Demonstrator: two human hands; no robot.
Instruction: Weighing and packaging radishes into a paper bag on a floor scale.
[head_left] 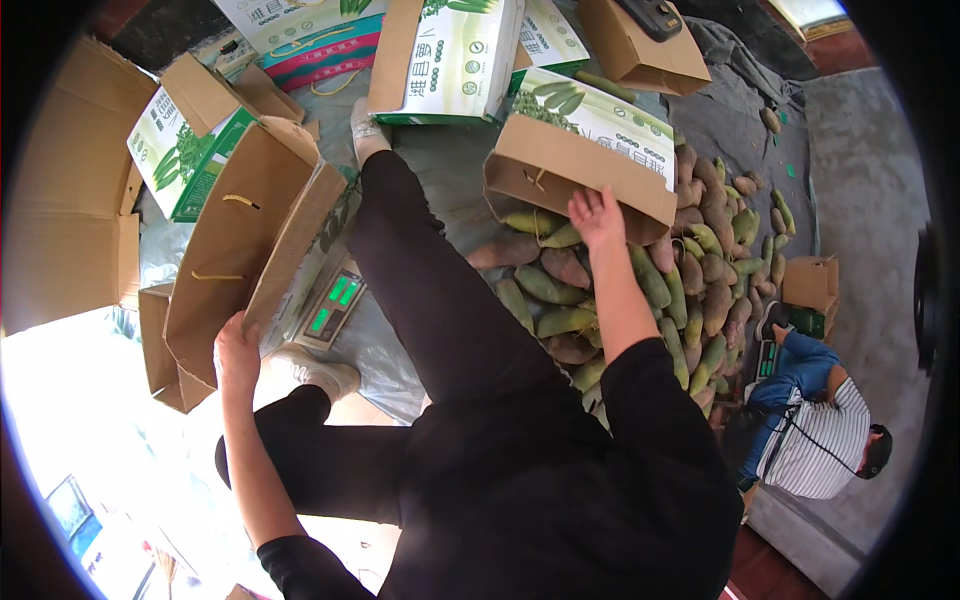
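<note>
At the left, my left hand [237, 355] is closed on the lower edge of an open cardboard carton [222, 235], whose bare brown inside with yellow cord handles faces me. My right hand [597, 217] is at the front flap of a second carton [590, 165], white and green outside, with its fingers apart and upward against the brown cardboard. Right below that hand lies a big heap of green radishes [550, 285], some coated in brown soil. Between the left carton and my leg stands a scale [333, 305] with lit green displays.
More printed cartons [450, 60] stand at the back, and a brown one [640, 45] has a black object on it. A large cardboard sheet [70, 190] fills the far left. Another person [815, 425] in a striped top bends at the right, beside a small scale [767, 360].
</note>
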